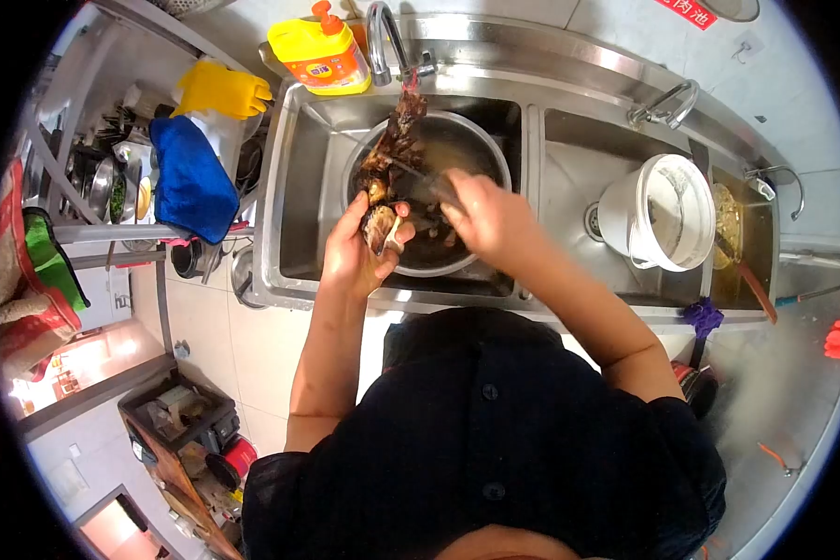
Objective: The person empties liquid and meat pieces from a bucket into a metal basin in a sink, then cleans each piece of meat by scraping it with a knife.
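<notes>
One left hand [357, 250] holds blackened meat [399, 133]; one right hand [487, 217], a knife [444, 190].

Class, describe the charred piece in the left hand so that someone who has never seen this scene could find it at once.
Start at the row of metal sinks and find the leftmost basin, with the round bowl inside. Over that bowl, the left hand holds a long, charred piece. Its rough, blackened surface with yellow-brown patches sets it apart from the smooth bowl.
</notes>
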Motion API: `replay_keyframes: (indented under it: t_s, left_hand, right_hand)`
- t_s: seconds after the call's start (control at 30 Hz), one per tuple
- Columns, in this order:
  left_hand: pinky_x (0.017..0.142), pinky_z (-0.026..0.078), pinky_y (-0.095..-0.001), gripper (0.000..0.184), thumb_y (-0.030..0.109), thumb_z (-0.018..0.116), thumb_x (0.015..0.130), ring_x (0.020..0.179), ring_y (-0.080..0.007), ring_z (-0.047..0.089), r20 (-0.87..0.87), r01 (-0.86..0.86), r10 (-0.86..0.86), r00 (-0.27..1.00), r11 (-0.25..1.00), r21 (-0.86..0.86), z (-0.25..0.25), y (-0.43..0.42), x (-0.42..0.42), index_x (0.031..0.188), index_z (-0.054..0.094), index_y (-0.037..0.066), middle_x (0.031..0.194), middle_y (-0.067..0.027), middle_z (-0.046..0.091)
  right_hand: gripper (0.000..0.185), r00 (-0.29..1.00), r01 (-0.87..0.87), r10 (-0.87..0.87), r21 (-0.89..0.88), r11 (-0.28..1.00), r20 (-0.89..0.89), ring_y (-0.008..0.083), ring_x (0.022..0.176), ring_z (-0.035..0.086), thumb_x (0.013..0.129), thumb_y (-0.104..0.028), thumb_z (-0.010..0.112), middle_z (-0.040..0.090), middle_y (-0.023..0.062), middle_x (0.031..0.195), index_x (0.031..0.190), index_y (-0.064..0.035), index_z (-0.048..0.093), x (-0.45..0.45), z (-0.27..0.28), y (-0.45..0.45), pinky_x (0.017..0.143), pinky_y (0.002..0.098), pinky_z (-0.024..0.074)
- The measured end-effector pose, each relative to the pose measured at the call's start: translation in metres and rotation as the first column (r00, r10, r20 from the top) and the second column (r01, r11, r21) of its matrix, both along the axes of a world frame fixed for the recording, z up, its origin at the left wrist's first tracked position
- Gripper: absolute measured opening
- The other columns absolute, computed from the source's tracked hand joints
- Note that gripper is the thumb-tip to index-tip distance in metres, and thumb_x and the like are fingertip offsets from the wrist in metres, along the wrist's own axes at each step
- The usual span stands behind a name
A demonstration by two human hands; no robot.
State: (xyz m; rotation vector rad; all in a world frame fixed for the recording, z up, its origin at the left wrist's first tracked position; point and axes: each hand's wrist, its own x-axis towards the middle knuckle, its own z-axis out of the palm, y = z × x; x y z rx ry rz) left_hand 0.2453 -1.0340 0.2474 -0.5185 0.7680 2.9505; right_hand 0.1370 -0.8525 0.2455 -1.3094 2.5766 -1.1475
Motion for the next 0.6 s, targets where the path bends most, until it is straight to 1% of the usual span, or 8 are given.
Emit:
replay_keyframes:
  t_s: [0.1, 0.13, 0.2, 0.23, 0.33, 0.37, 0.5, 0.6]
  left_hand:
    - [0.033, 0.040, -0.0219, 0.039, 0.038, 0.038, 0.099, 0.079, -0.0229, 0.058, -0.056, -0.003, 0.008, 0.998, 0.997, 0.079, -0.015, -0.004, -0.001, 0.122, 0.048, 0.008, 0.098, -0.0105, 0.059]
    - [0.035, 0.042, -0.0235, 0.039, 0.037, 0.038, 0.099, 0.081, -0.0245, 0.059, -0.079, 0.004, 0.005, 0.997, 0.993, 0.118, -0.020, -0.006, -0.001, 0.121, 0.049, 0.007, 0.099, -0.0108, 0.059]
    - [0.054, 0.051, -0.0325, 0.036, 0.032, 0.042, 0.096, 0.093, -0.0284, 0.059, -0.080, -0.062, 0.074, 0.994, 0.987, 0.148, -0.028, -0.008, -0.002, 0.118, 0.050, 0.004, 0.104, -0.0126, 0.059]
    - [0.064, 0.055, -0.0370, 0.035, 0.029, 0.045, 0.095, 0.099, -0.0304, 0.059, -0.080, -0.095, 0.110, 0.991, 0.982, 0.166, -0.032, -0.008, -0.004, 0.117, 0.051, 0.002, 0.107, -0.0135, 0.059]
    - [0.096, 0.043, -0.0501, 0.034, 0.021, 0.049, 0.089, 0.117, -0.0351, 0.051, -0.045, -0.179, 0.198, 0.979, 0.947, 0.267, -0.041, -0.002, -0.014, 0.114, 0.054, 0.000, 0.117, -0.0176, 0.057]
    - [0.104, 0.032, -0.0517, 0.041, 0.018, 0.051, 0.087, 0.121, -0.0329, 0.046, -0.154, -0.116, 0.164, 0.974, 0.952, 0.282, -0.048, -0.003, -0.016, 0.123, 0.050, -0.002, 0.120, -0.0158, 0.056]
    - [0.100, 0.038, -0.0430, 0.054, 0.009, 0.056, 0.081, 0.118, -0.0258, 0.048, -0.188, -0.057, 0.090, 0.978, 0.983, 0.173, -0.059, 0.004, -0.019, 0.133, 0.044, 0.006, 0.130, -0.0101, 0.051]
    - [0.092, 0.042, -0.0375, 0.059, 0.006, 0.056, 0.079, 0.114, -0.0235, 0.050, -0.251, 0.036, -0.020, 0.968, 0.997, 0.061, -0.060, 0.004, -0.021, 0.136, 0.041, 0.008, 0.132, -0.0095, 0.049]
  right_hand:
    - [0.039, 0.998, -0.048, 0.052, -0.098, 0.994, 0.039, 0.0357, 0.074, 0.063, 0.082, -0.022, 0.065, 0.062, 0.0171, 0.088, 0.115, -0.0066, 0.052, 0.011, -0.014, -0.005, 0.063, 0.0424, 0.0504]
    - [0.039, 0.976, -0.021, 0.043, -0.107, 0.994, 0.214, 0.0353, 0.074, 0.063, 0.082, -0.022, 0.065, 0.062, 0.0182, 0.089, 0.115, -0.0059, 0.052, 0.008, -0.017, -0.004, 0.063, 0.0413, 0.0506]
    - [0.038, 0.840, 0.034, 0.031, -0.109, 0.993, 0.542, 0.0346, 0.075, 0.063, 0.083, -0.021, 0.064, 0.062, 0.0205, 0.091, 0.115, -0.0046, 0.051, 0.002, -0.014, -0.001, 0.065, 0.0391, 0.0510]
    - [0.032, 0.842, 0.094, -0.040, -0.073, 0.993, 0.538, 0.0283, 0.076, 0.066, 0.088, -0.021, 0.061, 0.064, 0.0163, 0.092, 0.113, -0.0036, 0.051, -0.003, -0.018, -0.001, 0.067, 0.0356, 0.0521]
    - [0.029, 0.375, 0.339, 0.113, -0.249, 0.907, 0.920, 0.0223, 0.082, 0.066, 0.091, -0.023, 0.060, 0.064, 0.0106, 0.096, 0.111, -0.0031, 0.051, -0.001, -0.033, -0.013, 0.071, 0.0344, 0.0537]
    - [0.034, 0.216, 0.373, 0.245, -0.312, 0.874, 0.945, 0.0225, 0.095, 0.062, 0.092, -0.020, 0.059, 0.061, 0.0098, 0.109, 0.120, -0.0022, 0.048, 0.002, -0.031, -0.015, 0.075, 0.0346, 0.0546]
    - [0.035, -0.143, 0.492, 0.446, -0.327, 0.806, 0.884, 0.0226, 0.102, 0.060, 0.093, -0.020, 0.059, 0.059, 0.0087, 0.113, 0.123, -0.0032, 0.049, 0.002, -0.031, -0.029, 0.076, 0.0361, 0.0547]
    - [0.028, -0.151, 0.514, 0.469, -0.336, 0.789, 0.870, 0.0183, 0.087, 0.061, 0.093, -0.018, 0.059, 0.062, 0.0064, 0.104, 0.117, -0.0049, 0.054, 0.000, -0.022, -0.034, 0.069, 0.0316, 0.0547]
